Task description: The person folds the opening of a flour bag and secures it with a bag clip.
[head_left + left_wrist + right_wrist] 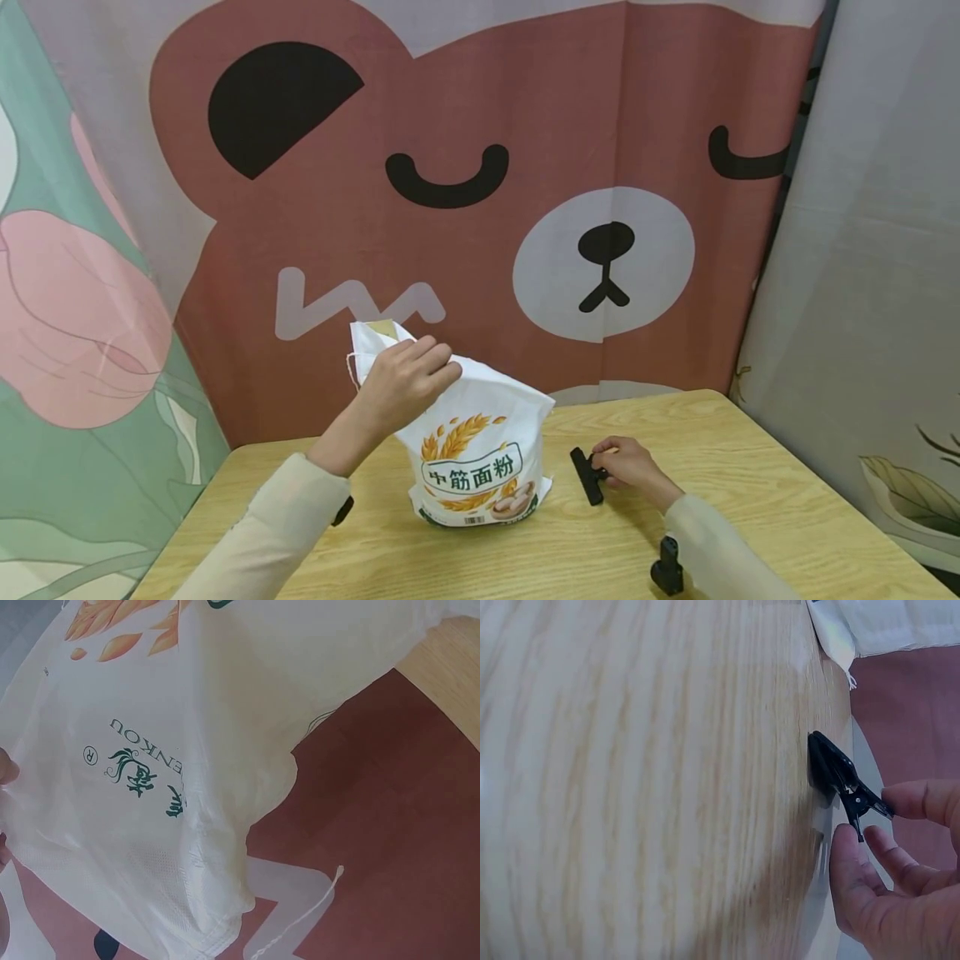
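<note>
A white flour bag (480, 417) with printed wheat ears and green lettering stands on the table, its top leaning left. My left hand (408, 379) grips the upper edge of the bag. In the left wrist view the bag's upper part (142, 840) fills much of the frame, and only bits of my fingers (7, 769) show at the left edge. To the right of the bag, my right hand (630, 468) pinches the handles of a wide black clip (587, 477). Up close in the right wrist view, thumb and fingers sit on either side of the handles of that clip (832, 765).
The wooden table (600, 550) reaches back to a curtain (480, 250) with a bear face. A patterned curtain (82, 333) hangs at the left and a grey one (862, 292) at the right. From the bag's top a loose thread (300, 915) dangles.
</note>
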`<state>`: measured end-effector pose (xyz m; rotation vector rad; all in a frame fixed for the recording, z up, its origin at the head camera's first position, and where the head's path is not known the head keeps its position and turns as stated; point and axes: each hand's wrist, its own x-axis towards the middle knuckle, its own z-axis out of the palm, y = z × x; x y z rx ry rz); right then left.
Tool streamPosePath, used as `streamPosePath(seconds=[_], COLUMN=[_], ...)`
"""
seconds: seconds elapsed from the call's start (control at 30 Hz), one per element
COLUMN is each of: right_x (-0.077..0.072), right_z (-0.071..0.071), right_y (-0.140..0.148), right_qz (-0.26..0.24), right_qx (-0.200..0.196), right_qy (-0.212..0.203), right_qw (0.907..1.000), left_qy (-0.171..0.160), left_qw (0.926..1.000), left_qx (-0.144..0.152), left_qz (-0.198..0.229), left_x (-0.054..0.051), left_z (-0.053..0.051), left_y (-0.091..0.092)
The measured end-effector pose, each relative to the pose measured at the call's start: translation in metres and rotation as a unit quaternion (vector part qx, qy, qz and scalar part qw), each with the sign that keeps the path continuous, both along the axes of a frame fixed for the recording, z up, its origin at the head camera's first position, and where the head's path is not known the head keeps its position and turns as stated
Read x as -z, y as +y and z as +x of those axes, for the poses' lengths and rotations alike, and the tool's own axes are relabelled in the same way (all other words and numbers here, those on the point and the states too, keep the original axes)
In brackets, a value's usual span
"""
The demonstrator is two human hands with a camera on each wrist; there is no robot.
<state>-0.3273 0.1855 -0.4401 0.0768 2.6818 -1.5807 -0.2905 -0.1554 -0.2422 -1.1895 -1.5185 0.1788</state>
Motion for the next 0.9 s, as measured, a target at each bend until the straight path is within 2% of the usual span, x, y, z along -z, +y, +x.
streamPosePath(seconds=[0.8, 0.9], right_x=[-0.005, -0.005], right_z=[0.010, 0.011], right_y=[0.000, 0.000], right_qz=[0.000, -0.018], right_qx=[-0.006, -0.008], right_qy=[0.005, 0.006], right_qw=[1.0000, 0.9998], left_qy=[-0.006, -0.008], left_qw=[0.9999, 1.0000], left_qx=[0.007, 0.003], left_qz=[0.004, 0.004], left_x=[0.002, 0.002], left_z=[0.001, 0.001], left_y=[0.001, 0.000])
